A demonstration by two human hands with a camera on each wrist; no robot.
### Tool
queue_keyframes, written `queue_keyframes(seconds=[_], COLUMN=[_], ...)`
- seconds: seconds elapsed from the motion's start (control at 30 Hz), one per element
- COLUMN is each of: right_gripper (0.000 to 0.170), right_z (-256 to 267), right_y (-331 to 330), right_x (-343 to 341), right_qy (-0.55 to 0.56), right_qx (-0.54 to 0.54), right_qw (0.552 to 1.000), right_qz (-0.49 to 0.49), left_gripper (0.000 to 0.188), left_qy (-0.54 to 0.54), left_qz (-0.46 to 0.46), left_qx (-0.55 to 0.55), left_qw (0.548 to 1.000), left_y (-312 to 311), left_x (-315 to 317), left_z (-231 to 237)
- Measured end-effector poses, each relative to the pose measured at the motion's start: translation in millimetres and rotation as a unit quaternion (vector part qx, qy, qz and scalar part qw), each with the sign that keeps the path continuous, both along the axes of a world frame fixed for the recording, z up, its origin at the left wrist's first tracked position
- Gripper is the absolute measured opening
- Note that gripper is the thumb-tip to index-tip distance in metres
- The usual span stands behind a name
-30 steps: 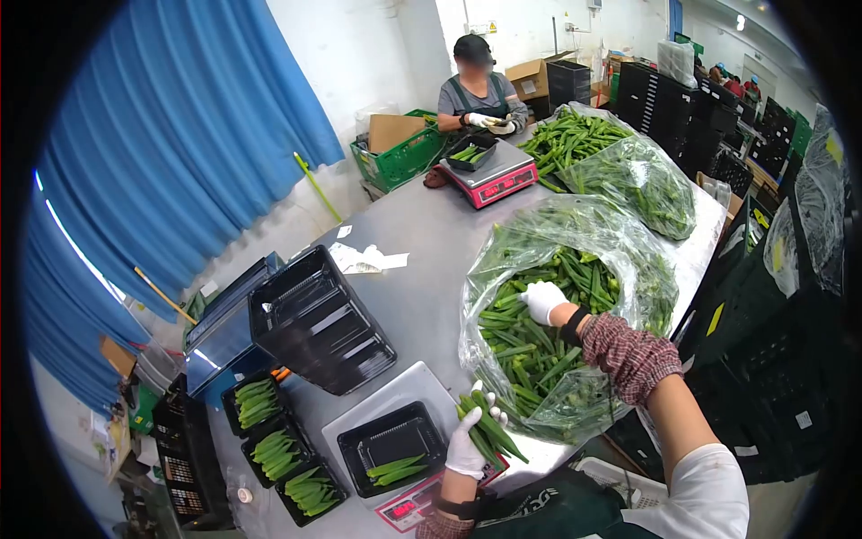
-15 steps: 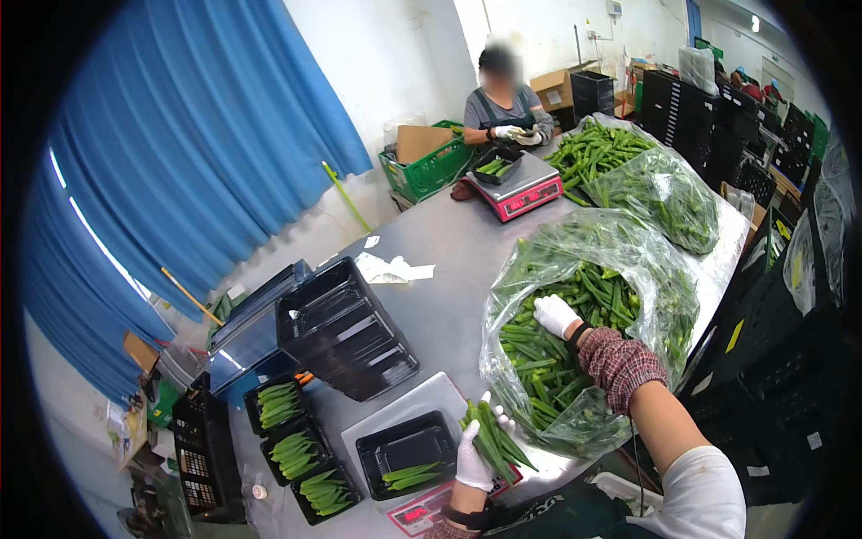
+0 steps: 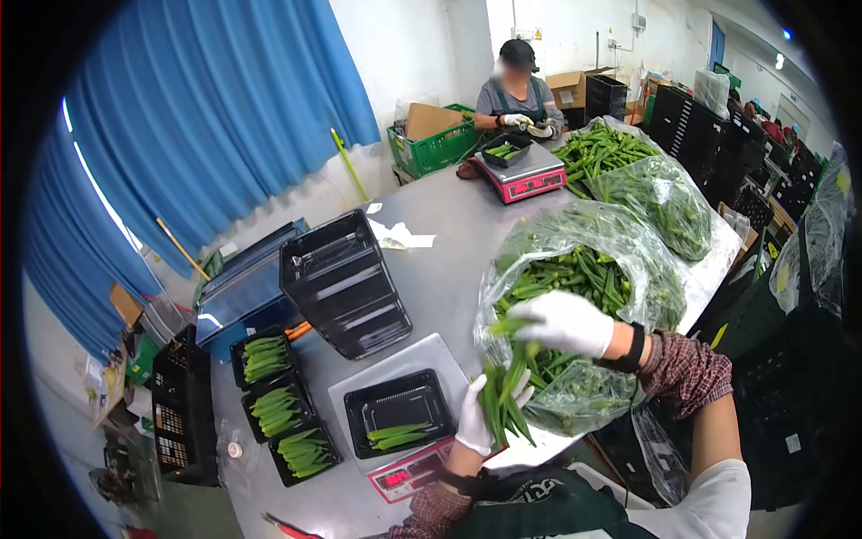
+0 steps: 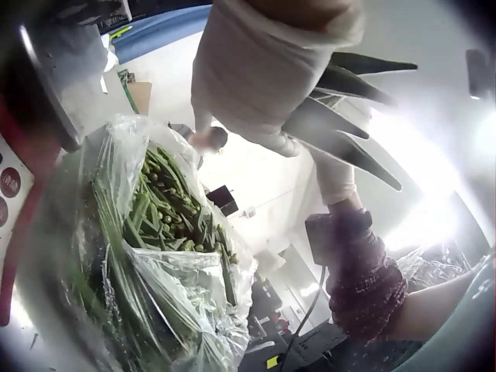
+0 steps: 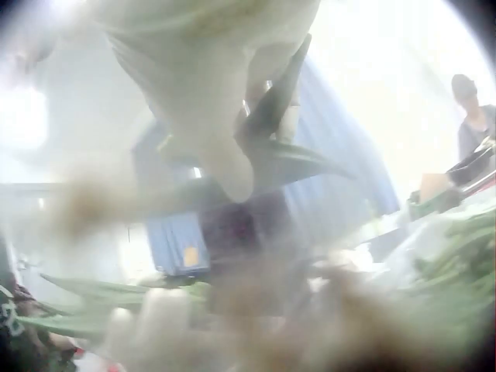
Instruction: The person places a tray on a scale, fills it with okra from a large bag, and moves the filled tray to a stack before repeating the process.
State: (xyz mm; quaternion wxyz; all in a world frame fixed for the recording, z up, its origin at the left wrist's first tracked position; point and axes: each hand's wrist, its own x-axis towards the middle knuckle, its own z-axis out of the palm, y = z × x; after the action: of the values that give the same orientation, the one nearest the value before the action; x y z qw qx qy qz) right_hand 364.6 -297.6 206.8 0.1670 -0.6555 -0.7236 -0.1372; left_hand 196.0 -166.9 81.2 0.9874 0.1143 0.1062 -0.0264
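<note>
My gloved left hand grips a small bunch of okra, pods fanning out past the fingers in the left wrist view. Just above it, my gloved right hand holds okra between thumb and fingers, blurred in the head view. Behind both hands lies an open clear plastic bag full of okra. To the left, a black tray with several okra pods along its near side sits on a weighing scale with a red front.
Three black trays filled with okra line the table's left side. A tall stack of empty black trays stands behind the scale. Across the table, another person works by a second red scale and another okra bag.
My right hand has come out of the bag with okra and moved towards the bunch in my left hand. The left hand keeps its hold beside the scale.
</note>
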Motion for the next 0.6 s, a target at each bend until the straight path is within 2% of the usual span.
queue_keyframes(seconds=[0.07, 0.1, 0.13, 0.17, 0.2, 0.23, 0.27, 0.33, 0.4, 0.47, 0.53, 0.57, 0.6], right_gripper=[0.036, 0.038, 0.034, 0.034, 0.034, 0.035, 0.036, 0.037, 0.041, 0.032, 0.032, 0.044, 0.047], right_z=[-8, -24, -39, -23, -7, -36, -28, -44, -54, -48, -31, -26, -22], right_y=[14, 18, 19, 26, 35, 34, 36, 46, 61, 75, 95, 98, 100], right_x=[-33, -32, -36, -42, -48, -32, -39, -44, -51, -63, -77, -86, -94], right_qy=[0.122, -0.074, -0.033, 0.101, 0.232, 0.037, 0.139, 0.238, 0.278, 0.213, 0.142, 0.115, 0.084], right_qx=[-0.138, -0.027, -0.063, -0.111, -0.158, -0.015, -0.035, -0.048, -0.114, -0.127, 0.040, 0.037, -0.017], right_qw=[0.982, 0.992, 0.997, 0.987, 0.951, 0.998, 0.985, 0.964, 0.948, 0.962, 0.987, 0.988, 0.989], right_qz=[-0.030, 0.102, 0.039, -0.048, -0.131, -0.055, -0.098, -0.111, -0.106, -0.111, 0.060, 0.092, 0.121], left_gripper=[0.050, 0.047, 0.045, 0.046, 0.046, 0.046, 0.047, 0.050, 0.049, 0.047, 0.041, 0.041, 0.039], left_qy=[-0.011, -0.007, -0.003, -0.052, -0.054, -0.054, -0.054, -0.023, 0.058, 0.056, 0.010, 0.009, 0.030], left_qz=[-0.009, -0.010, -0.008, -0.015, -0.006, 0.025, 0.056, 0.102, 0.164, 0.179, 0.141, 0.148, 0.145], left_qx=[0.005, 0.007, 0.010, -0.010, -0.008, -0.004, -0.001, 0.009, 0.055, 0.054, 0.055, 0.054, 0.085], left_qw=[1.000, 1.000, 1.000, 0.998, 0.999, 0.998, 0.997, 0.994, 0.983, 0.981, 0.988, 0.987, 0.985], left_y=[-1, 2, 6, 13, 19, 24, 29, 35, 39, 49, 61, 65, 67], left_x=[-8, -13, -19, -24, -29, -34, -40, -48, -56, -64, -74, -79, -83], left_z=[1, 2, 2, -4, -9, -13, -13, -12, 1, -5, -13, -9, -3])
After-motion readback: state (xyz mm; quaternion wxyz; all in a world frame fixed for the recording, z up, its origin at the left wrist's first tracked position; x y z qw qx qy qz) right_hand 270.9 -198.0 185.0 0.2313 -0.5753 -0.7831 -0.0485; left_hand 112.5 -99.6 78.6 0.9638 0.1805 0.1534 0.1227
